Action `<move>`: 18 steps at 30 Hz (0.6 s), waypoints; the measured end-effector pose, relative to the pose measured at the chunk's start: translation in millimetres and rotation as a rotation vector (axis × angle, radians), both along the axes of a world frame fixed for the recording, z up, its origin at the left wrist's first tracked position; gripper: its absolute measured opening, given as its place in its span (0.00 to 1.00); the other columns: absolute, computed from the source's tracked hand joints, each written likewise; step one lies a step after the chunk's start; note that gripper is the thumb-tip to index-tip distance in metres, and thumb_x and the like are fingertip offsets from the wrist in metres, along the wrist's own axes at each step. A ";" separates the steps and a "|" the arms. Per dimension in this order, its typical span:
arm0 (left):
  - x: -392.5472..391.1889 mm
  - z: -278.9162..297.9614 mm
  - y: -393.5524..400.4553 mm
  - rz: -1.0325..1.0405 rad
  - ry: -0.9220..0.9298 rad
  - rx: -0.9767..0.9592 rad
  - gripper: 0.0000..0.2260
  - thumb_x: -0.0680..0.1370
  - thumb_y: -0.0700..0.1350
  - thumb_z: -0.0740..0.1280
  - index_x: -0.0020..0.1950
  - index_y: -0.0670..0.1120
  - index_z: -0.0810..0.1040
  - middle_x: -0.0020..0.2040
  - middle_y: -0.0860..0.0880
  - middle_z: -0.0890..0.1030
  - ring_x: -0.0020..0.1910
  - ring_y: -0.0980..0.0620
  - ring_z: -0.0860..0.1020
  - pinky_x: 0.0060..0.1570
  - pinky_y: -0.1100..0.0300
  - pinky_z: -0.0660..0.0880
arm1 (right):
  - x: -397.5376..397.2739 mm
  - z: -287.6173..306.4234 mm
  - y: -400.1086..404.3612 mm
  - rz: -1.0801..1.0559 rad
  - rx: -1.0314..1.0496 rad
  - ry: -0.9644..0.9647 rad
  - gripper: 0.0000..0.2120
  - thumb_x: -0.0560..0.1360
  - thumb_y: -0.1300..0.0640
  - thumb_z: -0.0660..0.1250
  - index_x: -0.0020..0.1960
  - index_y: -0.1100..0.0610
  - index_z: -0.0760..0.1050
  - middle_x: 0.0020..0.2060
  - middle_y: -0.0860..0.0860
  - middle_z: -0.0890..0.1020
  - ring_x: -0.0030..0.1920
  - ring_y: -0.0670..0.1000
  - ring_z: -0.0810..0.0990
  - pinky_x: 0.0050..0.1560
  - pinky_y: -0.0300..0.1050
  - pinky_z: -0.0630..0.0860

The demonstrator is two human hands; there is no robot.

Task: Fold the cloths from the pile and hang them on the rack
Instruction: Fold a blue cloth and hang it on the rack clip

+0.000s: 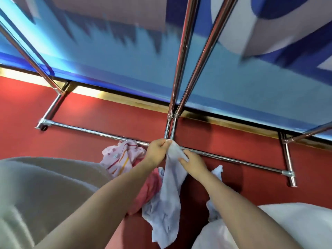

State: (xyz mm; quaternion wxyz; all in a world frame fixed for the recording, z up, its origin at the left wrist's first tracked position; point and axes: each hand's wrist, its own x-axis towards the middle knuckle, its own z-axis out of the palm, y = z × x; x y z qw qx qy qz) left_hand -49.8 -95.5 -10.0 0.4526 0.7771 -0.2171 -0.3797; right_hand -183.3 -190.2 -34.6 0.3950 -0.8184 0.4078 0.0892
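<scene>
Red carpeted floor (93,112) carries everything. Chrome tube rack (107,133) stands on it: low horizontal rail runs left to right, short feet at both ends, paired uprights rising from rail's middle. Heap of cloths (124,157) lies on floor just in front of rail: pink-and-white striped piece on top, plain pink one (149,191) below it. Small pale blue scrap (218,170) lies on floor to right, near rail. Blue patterned wall panel meets floor behind rack along gold strip (125,99).
</scene>
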 end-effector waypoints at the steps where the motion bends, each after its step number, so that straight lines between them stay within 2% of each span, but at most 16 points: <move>1: 0.9 23.3 -0.3 -0.012 -0.022 -0.035 0.20 0.81 0.42 0.62 0.29 0.48 0.65 0.25 0.57 0.66 0.27 0.61 0.63 0.29 0.66 0.62 | -0.5 19.9 -0.6 -0.030 -0.012 -0.058 0.11 0.76 0.56 0.64 0.37 0.48 0.67 0.32 0.44 0.74 0.37 0.50 0.72 0.39 0.44 0.65; 4: -3.0 89.8 6.3 -0.041 -0.075 -0.159 0.15 0.82 0.42 0.61 0.35 0.46 0.70 0.32 0.52 0.69 0.33 0.57 0.65 0.35 0.62 0.64 | -5.2 82.6 5.8 -0.075 -0.027 -0.210 0.14 0.75 0.59 0.66 0.34 0.52 0.67 0.28 0.46 0.70 0.33 0.48 0.68 0.36 0.45 0.64; 7: -11.2 148.7 26.0 -0.035 -0.171 -0.271 0.18 0.82 0.42 0.61 0.32 0.49 0.66 0.30 0.55 0.67 0.30 0.61 0.65 0.34 0.64 0.63 | -16.2 146.0 29.4 -0.106 0.025 -0.419 0.11 0.76 0.59 0.68 0.36 0.55 0.71 0.29 0.44 0.71 0.33 0.43 0.67 0.33 0.39 0.63; 9: -15.9 173.4 44.5 -0.034 -0.187 -0.332 0.16 0.81 0.43 0.61 0.33 0.50 0.69 0.31 0.56 0.70 0.31 0.63 0.67 0.34 0.67 0.64 | -28.6 180.8 51.3 -0.098 0.078 -0.551 0.12 0.76 0.59 0.68 0.35 0.54 0.71 0.28 0.42 0.70 0.30 0.40 0.66 0.32 0.35 0.63; 11: -21.5 186.3 66.4 0.007 -0.137 -0.378 0.14 0.81 0.44 0.61 0.35 0.50 0.74 0.31 0.58 0.74 0.33 0.63 0.69 0.38 0.66 0.67 | -44.4 197.9 72.0 -0.080 0.110 -0.623 0.12 0.78 0.59 0.66 0.35 0.57 0.72 0.29 0.46 0.70 0.31 0.41 0.67 0.33 0.36 0.64; 13: -29.4 191.9 85.0 0.103 -0.059 -0.414 0.13 0.81 0.44 0.62 0.37 0.51 0.77 0.33 0.59 0.77 0.36 0.61 0.72 0.41 0.63 0.69 | -59.7 200.5 88.6 -0.076 0.113 -0.644 0.13 0.78 0.57 0.66 0.38 0.63 0.73 0.30 0.51 0.70 0.33 0.46 0.68 0.36 0.42 0.64; 16: -40.5 196.4 101.0 0.228 0.041 -0.452 0.12 0.80 0.44 0.61 0.39 0.50 0.79 0.39 0.53 0.80 0.41 0.55 0.75 0.47 0.58 0.71 | -80.3 189.3 104.5 -0.079 0.066 -0.570 0.16 0.77 0.55 0.67 0.32 0.54 0.68 0.28 0.45 0.67 0.31 0.44 0.65 0.35 0.43 0.61; 18: -43.6 197.9 108.2 0.299 0.091 -0.471 0.12 0.80 0.44 0.61 0.39 0.50 0.79 0.39 0.52 0.79 0.41 0.54 0.75 0.46 0.57 0.71 | -92.1 178.6 107.6 -0.019 -0.034 -0.453 0.18 0.77 0.52 0.67 0.32 0.53 0.65 0.28 0.46 0.67 0.32 0.45 0.65 0.35 0.45 0.61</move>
